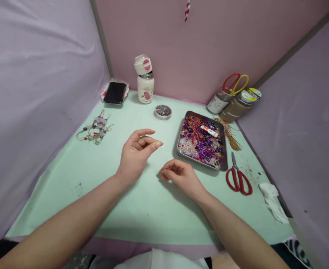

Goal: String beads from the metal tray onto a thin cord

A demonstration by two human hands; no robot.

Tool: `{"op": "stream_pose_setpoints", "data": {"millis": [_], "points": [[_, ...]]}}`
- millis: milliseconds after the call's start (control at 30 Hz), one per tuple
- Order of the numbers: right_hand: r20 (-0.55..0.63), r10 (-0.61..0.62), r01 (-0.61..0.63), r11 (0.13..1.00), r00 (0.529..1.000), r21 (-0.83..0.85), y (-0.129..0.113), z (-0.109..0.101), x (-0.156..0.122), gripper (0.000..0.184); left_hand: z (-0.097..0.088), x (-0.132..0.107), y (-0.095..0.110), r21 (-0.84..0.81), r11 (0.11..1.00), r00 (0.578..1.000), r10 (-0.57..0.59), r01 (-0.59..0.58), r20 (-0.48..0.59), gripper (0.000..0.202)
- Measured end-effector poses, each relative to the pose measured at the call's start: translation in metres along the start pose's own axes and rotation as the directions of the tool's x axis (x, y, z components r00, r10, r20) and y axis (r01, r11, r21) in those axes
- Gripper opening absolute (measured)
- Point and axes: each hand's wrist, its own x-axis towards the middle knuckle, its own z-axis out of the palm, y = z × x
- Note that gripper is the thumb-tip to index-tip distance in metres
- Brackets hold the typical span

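Above the middle of the table my left hand (136, 153) is closed in a pinch, thumb against forefinger; whatever is between the tips is too small to make out. Lower and to the right, my right hand (181, 175) also pinches, its fingers curled, with something tiny and pale at the tips that I cannot identify. The two hands are apart. Just beyond my right hand lies a metal tray (179, 144) full of red, purple, black and clear beads (200, 144), with tangled orange cord and a small red-and-white tube (209, 131) on top.
Red-handled scissors (238, 179) and crumpled tissue (273, 201) lie right, near a cord bundle (231, 136). Two jars (217, 102), one holding scissors, stand behind. Further back are a round tin (163, 111), a bottle (145, 87) and a phone (115, 92); beaded strings (97, 129) lie left.
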Motion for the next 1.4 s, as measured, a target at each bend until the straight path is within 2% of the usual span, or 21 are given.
{"op": "stream_pose_setpoints", "data": {"millis": [100, 167, 267, 467, 600, 700, 800, 867, 933, 1067, 1167, 1400], "points": [[0.057, 0.109, -0.118, 0.969, 0.992, 0.215, -0.002, 0.003, -0.001, 0.019, -0.004, 0.008, -0.003, -0.07, 0.992, 0.993, -0.107, 0.103, -0.047, 0.037], [0.072, 0.137, -0.152, 0.945, 0.988, 0.291, -0.002, 0.003, -0.001, 0.022, -0.006, 0.012, -0.005, -0.102, 0.98, 0.981, -0.178, 0.169, -0.081, 0.036], [0.073, 0.161, -0.176, 0.927, 0.984, 0.332, -0.001, 0.004, -0.001, 0.023, -0.008, 0.014, -0.008, -0.124, 0.968, 0.968, -0.232, 0.22, -0.095, 0.038], [0.046, 0.157, -0.163, 0.936, 0.987, 0.313, 0.001, 0.004, 0.0, 0.023, -0.008, 0.013, -0.01, -0.129, 0.971, 0.976, -0.209, 0.201, -0.057, 0.04], [0.01, 0.085, -0.085, 0.987, 0.996, 0.139, 0.005, 0.001, 0.0, 0.023, -0.004, 0.008, -0.007, -0.06, 0.987, 0.988, -0.151, 0.152, 0.027, 0.043], [-0.096, -0.062, 0.059, 0.998, 0.993, -0.036, 0.003, -0.006, -0.001, 0.026, -0.001, 0.001, -0.005, 0.034, 0.993, 0.99, -0.112, 0.109, 0.091, 0.043], [-0.224, -0.257, 0.222, 0.96, 0.94, -0.168, -0.007, -0.013, -0.003, 0.021, 0.004, -0.007, -0.007, 0.128, 0.989, 0.984, -0.09, 0.071, 0.152, 0.042], [-0.255, -0.356, 0.296, 0.923, 0.899, -0.245, -0.015, -0.016, -0.004, 0.019, 0.007, -0.013, -0.009, 0.169, 0.984, 0.978, -0.08, 0.047, 0.191, 0.04], [-0.249, -0.41, 0.34, 0.897, 0.877, -0.282, -0.022, -0.018, -0.005, 0.015, 0.009, -0.018, -0.013, 0.205, 0.978, 0.97, -0.081, 0.034, 0.228, 0.038], [-0.219, -0.421, 0.364, 0.895, 0.88, -0.259, -0.027, -0.019, -0.006, 0.007, 0.011, -0.025, -0.02, 0.28, 0.96, 0.956, -0.099, 0.018, 0.276, 0.034], [-0.181, -0.412, 0.362, 0.896, 0.893, -0.257, -0.027, -0.02, -0.006, 0.009, 0.012, -0.025, -0.022, 0.306, 0.952, 0.954, -0.115, 0.026, 0.278, 0.034], [-0.233, -0.405, 0.36, 0.908, 0.884, -0.213, -0.027, -0.024, -0.006, 0.012, 0.014, -0.017, -0.024, 0.28, 0.946, 0.898, -0.261, 0.165, 0.354, 0.017]]}}
